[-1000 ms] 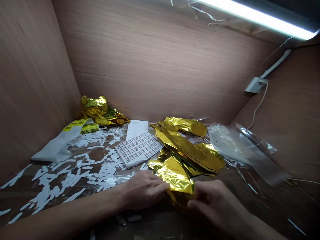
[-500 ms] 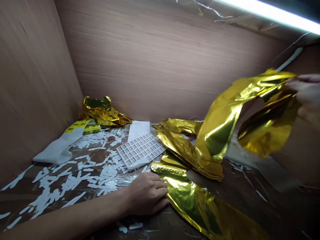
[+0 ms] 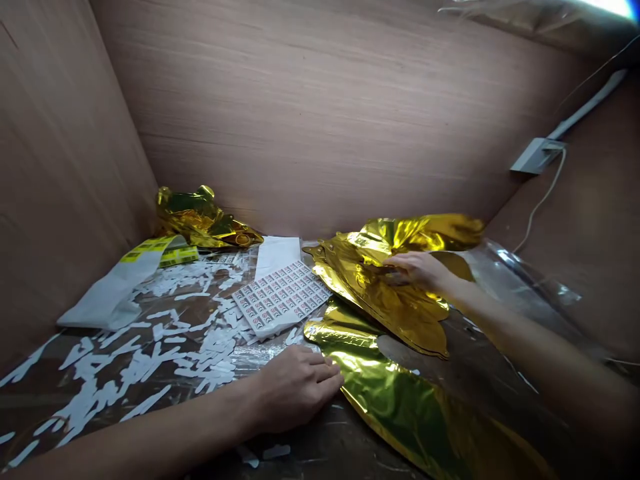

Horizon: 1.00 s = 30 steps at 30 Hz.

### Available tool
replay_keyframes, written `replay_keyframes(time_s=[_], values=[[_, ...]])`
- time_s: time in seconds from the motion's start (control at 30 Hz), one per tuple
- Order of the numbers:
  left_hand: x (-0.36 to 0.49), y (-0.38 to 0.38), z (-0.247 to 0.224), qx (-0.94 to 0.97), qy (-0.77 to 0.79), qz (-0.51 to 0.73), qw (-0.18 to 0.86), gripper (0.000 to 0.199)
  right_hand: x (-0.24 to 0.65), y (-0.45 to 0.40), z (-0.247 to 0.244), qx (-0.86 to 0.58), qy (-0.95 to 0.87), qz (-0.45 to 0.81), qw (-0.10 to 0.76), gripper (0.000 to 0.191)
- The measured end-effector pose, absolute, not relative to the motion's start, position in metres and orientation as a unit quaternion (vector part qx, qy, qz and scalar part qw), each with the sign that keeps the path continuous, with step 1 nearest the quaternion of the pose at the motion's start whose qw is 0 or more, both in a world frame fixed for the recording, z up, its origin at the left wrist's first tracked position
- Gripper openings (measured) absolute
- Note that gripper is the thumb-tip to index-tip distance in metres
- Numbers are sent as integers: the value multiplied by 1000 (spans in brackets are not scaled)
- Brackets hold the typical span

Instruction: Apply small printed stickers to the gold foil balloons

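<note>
Near the front centre, my left hand has its fingers closed on the edge of a shiny gold foil piece, which stretches toward the lower right. Behind it lies a stack of gold foil pieces with rounded ends. My right hand reaches over this stack and touches the foil; its fingertips are blurred, and whether they grip anything cannot be made out. A sheet of small printed labels lies left of the stack, partly over a white paper.
Crumpled gold foil sits in the back left corner, beside a white strip with yellow labels. White paper scraps cover the left side. Clear plastic lies at right, below a white socket box.
My right hand has come from the upper right down to the stack, and the foil it held raised now lies there. My left hand has barely moved. The view has shifted slightly.
</note>
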State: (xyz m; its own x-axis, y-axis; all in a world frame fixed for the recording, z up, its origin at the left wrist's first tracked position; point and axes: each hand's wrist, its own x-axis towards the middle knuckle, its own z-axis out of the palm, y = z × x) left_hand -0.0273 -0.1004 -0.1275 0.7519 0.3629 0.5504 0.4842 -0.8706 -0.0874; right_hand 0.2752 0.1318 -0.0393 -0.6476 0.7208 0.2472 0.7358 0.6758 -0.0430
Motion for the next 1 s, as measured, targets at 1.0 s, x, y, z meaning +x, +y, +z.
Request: replay_keyframes(time_s=[1.0], values=[[-95,-44,-84,-795,-597,-111,5,41,187,13,-74,-245,-953,87,156,30]])
